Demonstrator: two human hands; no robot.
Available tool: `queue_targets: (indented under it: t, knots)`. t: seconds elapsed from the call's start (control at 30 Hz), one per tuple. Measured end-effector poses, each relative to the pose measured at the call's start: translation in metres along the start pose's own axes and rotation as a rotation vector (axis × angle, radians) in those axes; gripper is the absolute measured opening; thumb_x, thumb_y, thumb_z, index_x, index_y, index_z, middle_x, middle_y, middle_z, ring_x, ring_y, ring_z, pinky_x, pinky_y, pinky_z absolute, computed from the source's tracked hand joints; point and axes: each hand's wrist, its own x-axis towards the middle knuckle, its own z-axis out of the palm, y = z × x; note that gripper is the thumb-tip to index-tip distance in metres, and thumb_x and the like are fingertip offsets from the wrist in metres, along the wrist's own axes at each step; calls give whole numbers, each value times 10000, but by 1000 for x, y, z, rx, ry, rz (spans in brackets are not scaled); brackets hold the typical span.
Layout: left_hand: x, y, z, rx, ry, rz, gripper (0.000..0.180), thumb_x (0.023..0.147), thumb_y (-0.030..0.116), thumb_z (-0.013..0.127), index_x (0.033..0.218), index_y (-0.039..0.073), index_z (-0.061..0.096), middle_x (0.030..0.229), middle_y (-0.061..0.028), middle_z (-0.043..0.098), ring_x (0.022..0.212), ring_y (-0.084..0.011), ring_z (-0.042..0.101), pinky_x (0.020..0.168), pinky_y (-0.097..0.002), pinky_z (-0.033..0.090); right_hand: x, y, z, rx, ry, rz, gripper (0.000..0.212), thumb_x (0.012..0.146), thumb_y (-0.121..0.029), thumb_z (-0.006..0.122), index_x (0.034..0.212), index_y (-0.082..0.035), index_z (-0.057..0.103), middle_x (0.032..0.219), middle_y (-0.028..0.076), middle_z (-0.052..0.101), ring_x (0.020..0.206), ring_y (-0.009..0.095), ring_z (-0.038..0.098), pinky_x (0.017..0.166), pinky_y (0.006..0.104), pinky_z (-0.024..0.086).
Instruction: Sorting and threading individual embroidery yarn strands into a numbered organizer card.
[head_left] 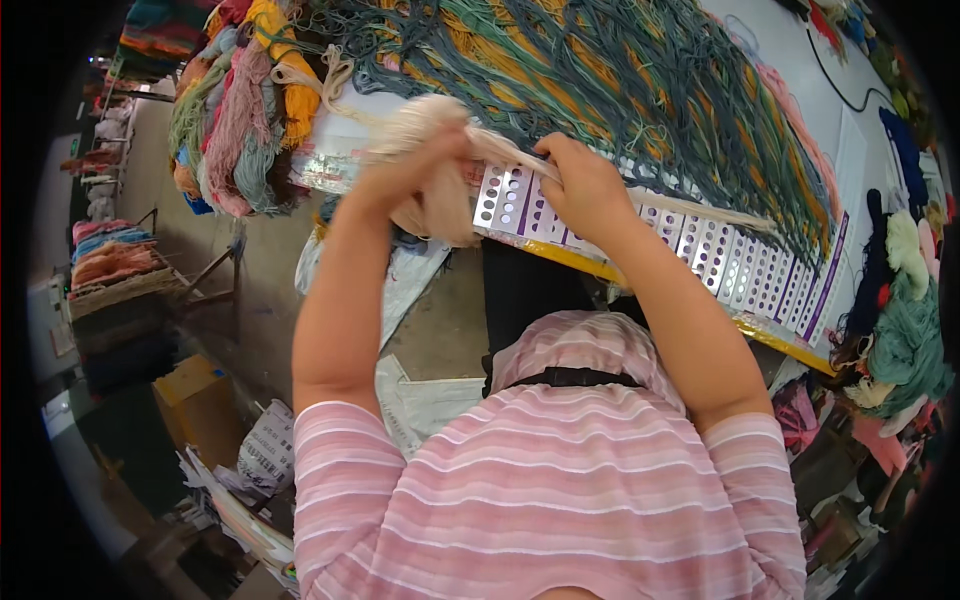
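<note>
Over the table [772,50], the right hand [582,190] pinched likely light, soft cream yarn [505,152], best held bunched; the blurred left hand's [432,160] grip was unclear.

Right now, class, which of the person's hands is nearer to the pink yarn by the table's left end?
Left. The left hand is right of the pink yarn, apart from it; the right hand, holding cream yarn, is farther right.

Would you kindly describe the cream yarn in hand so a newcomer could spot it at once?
At the top is a white table spread with blue-green and yellow yarn. Near its front edge, the cream yarn is bunched in the blurred left hand and runs to the right hand. Unlike the darker yarn behind, it is pale and held.
</note>
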Motion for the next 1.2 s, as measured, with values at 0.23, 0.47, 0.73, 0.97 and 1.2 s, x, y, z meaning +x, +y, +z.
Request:
queue_targets:
  t: [0.23, 0.47, 0.73, 0.97, 1.2]
  knots:
    - [12, 56, -183, -383, 368, 109, 91, 834, 120, 558, 780, 46, 560, 604, 22, 454, 484, -76, 414, 462, -224, 385, 3, -3, 3, -98, -53, 90, 233, 771, -77, 539, 1001, -56, 511, 914, 146, 586, 835, 346, 571, 705, 428, 468]
    - [1, 107, -156, -320, 811, 196, 166, 890, 122, 492, 907, 3, 607, 794, -90, 618, 646, -130, 542, 590, -250, 465, 2, 1, 10, -52, 22, 47, 185, 789, -90, 543, 971, -57, 536, 886, 146, 592, 776, 330, 581, 666, 410, 470]
    - [-104, 79, 27, -660, -152, 234, 447, 929, 320, 424, 1198, -29, 502, 1287, -163, 481, 1145, -265, 503, 834, -379, 489, -27, -72, -34, 534, 94, 136, 222, 807, -155, 644, 993, -38, 611, 807, 27, 575, 664, 104, 520, 588, 254, 418]
    - [-128, 56, 81, -785, -317, 96, 473, 948, 265, 385, 1316, -33, 404, 1288, -124, 471, 1090, -190, 525, 881, -320, 444, -57, -98, -55, 909, -99, 29, 161, 840, -100, 613, 962, 3, 633, 818, 24, 606, 717, 86, 535, 672, 223, 433]
    - [-137, 53, 94, -770, -270, 136, 494, 935, 277, 400, 1313, -41, 397, 1201, -131, 521, 1007, -170, 543, 850, -319, 457, -81, -94, -66, 1187, -150, 167, 127, 870, -63, 562, 922, 39, 616, 763, 29, 605, 751, 87, 545, 715, 225, 441]
